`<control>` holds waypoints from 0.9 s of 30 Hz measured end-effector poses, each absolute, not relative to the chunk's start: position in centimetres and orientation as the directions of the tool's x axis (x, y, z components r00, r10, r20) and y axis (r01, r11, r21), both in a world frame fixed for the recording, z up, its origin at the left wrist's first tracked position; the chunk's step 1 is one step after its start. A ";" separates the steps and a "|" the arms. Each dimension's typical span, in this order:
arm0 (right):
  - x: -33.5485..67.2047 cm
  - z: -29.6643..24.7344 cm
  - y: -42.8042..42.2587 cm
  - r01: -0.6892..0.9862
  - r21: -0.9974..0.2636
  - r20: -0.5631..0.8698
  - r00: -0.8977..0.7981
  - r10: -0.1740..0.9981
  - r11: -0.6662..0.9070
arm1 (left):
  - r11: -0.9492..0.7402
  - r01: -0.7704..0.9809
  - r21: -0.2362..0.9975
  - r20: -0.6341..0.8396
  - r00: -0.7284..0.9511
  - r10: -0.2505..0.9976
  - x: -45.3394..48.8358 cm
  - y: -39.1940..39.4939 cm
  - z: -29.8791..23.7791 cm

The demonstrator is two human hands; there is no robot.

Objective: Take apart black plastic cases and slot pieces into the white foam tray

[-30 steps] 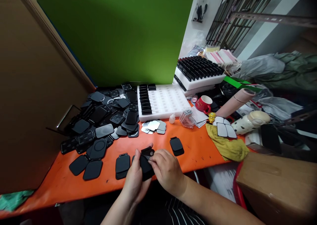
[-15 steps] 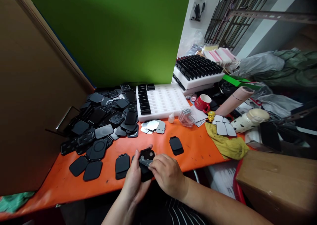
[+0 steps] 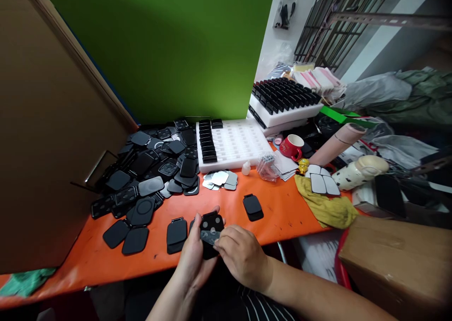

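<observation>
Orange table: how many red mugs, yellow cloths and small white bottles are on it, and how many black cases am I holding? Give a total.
Red ceramic mug: 1
Yellow crumpled cloth: 1
Small white plastic bottle: 1
Black plastic case, held by left hand and right hand: 1
Total: 4

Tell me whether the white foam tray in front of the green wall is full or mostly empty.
Mostly empty. The white foam tray has black parts only in its leftmost column and a few at the top beside it; the other slots show bare white.
</observation>
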State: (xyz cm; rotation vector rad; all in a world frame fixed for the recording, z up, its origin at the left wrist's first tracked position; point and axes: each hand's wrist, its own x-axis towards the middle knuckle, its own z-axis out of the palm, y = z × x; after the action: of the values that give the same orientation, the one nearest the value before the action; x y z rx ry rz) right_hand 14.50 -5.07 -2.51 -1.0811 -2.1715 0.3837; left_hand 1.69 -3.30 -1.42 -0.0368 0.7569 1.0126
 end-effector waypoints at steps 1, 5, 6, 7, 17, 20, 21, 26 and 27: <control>14.5 -2.5 -5.1 0.587 -0.526 0.439 -0.432 0.787 0.616 | 0.555 -0.775 0.302 -0.592 0.303 0.746 1.7 -3.3 -1.4; 14.4 -2.3 -5.3 0.569 -0.535 0.446 -0.437 0.781 0.624 | 0.565 -0.760 0.322 -0.609 0.291 0.738 1.6 -3.2 -1.3; 14.3 -2.3 -5.3 0.566 -0.536 0.445 -0.441 0.779 0.626 | 0.564 -0.755 0.335 -0.609 0.283 0.741 1.5 -3.1 -1.3; 14.3 -2.2 -5.4 0.563 -0.536 0.443 -0.446 0.778 0.629 | 0.561 -0.751 0.348 -0.611 0.273 0.744 1.5 -3.1 -1.2; 14.0 -2.1 -5.8 0.557 -0.522 0.434 -0.479 0.763 0.646 | 0.547 -0.748 0.375 -0.591 0.261 0.763 0.9 -2.8 -1.8; 14.1 -2.3 -5.9 0.552 -0.522 0.420 -0.498 0.759 0.651 | 0.548 -0.746 0.379 -0.587 0.265 0.765 1.0 -2.8 -1.8; 14.2 -2.3 -5.9 0.549 -0.522 0.412 -0.508 0.756 0.653 | 0.550 -0.742 0.384 -0.589 0.262 0.764 0.9 -2.8 -1.8; 13.9 -1.4 -6.5 0.456 -0.486 0.482 -0.571 0.664 0.745 | 0.517 -0.736 0.436 -0.601 0.189 0.776 0.0 -1.7 -2.2; 13.8 -1.1 -6.6 0.411 -0.473 0.506 -0.597 0.622 0.780 | 0.489 -0.749 0.447 -0.586 0.168 0.793 -0.4 -1.4 -2.3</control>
State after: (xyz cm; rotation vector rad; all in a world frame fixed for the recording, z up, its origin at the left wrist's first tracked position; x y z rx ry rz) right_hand 13.79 -6.62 -1.06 -0.7635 -2.2912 0.4050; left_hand -0.36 -1.35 -2.33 0.0600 0.8731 1.0970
